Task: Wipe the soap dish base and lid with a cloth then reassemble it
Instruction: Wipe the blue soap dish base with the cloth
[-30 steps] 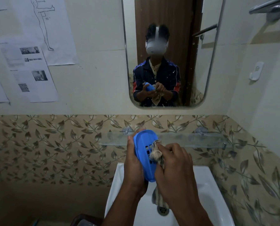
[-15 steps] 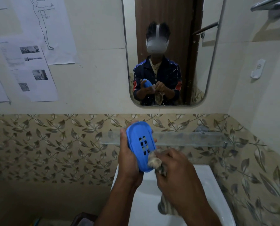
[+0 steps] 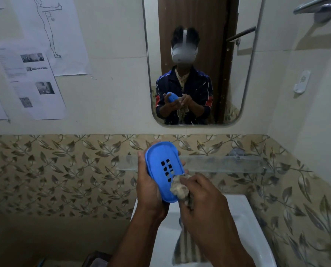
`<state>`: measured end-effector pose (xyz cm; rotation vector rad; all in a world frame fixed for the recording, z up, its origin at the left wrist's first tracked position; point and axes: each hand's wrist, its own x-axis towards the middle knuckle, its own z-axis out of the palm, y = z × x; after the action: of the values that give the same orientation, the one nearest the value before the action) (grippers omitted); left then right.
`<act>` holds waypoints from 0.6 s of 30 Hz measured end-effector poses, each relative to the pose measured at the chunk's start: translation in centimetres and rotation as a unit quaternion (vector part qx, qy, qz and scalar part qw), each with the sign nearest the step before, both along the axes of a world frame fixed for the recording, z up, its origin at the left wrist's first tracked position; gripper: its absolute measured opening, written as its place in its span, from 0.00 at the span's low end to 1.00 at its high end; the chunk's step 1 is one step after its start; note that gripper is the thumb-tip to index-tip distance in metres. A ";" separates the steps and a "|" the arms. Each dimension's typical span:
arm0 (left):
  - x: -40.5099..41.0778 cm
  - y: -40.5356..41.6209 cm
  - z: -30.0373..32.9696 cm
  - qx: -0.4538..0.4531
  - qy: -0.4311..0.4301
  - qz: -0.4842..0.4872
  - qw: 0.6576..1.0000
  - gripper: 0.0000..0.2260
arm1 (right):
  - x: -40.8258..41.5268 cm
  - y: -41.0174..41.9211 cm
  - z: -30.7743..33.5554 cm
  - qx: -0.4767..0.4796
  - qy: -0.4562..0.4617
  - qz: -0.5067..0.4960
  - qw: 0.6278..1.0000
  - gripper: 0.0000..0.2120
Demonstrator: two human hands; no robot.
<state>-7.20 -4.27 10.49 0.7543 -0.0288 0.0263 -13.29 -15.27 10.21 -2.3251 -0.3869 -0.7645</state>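
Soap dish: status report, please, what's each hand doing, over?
Left hand grips blue soap dish. Right hand presses cloth on its lower edge. Above sink, nothing blocking.

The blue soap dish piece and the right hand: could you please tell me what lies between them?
In the head view, a bunched cloth, gripped by the right hand, presses against the blue soap dish piece.

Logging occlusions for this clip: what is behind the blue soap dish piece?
The left hand grips the blue soap dish piece from behind; fingertips show past its edges. Beyond lie the glass shelf and leaf-patterned tiles. The palm is covered.
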 end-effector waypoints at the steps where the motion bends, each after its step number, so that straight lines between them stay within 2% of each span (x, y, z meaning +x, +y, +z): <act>1: -0.2 -0.3 -0.1 -0.001 0.002 -0.001 1.000 0.32 | 0.4 -0.2 0.3 0.018 -0.013 0.000 1.000 0.15; 5: -0.9 -1.1 0.1 0.016 0.001 -0.037 0.999 0.31 | 2.0 -0.3 2.2 0.054 -0.075 0.015 0.996 0.19; 9: -0.4 0.3 0.4 0.037 -0.001 -0.067 0.997 0.32 | 1.2 -0.1 1.0 -0.014 -0.097 0.128 0.987 0.24; 12: -0.1 1.1 0.4 0.043 -0.007 -0.047 0.998 0.30 | 0.7 -1.0 -0.2 -0.023 -0.075 0.195 0.978 0.20; 15: -0.5 0.3 0.1 0.042 0.003 -0.057 0.997 0.30 | 1.4 -1.2 0.4 -0.023 -0.106 0.162 0.981 0.19; 18: -0.7 -0.9 -0.3 0.054 -0.001 -0.081 0.995 0.28 | 2.5 -0.8 1.5 0.045 -0.137 0.082 0.986 0.23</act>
<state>-7.95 -5.16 10.20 0.8590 -0.0934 -0.1295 -10.78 -16.05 11.75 -2.0780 -0.6436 -1.0015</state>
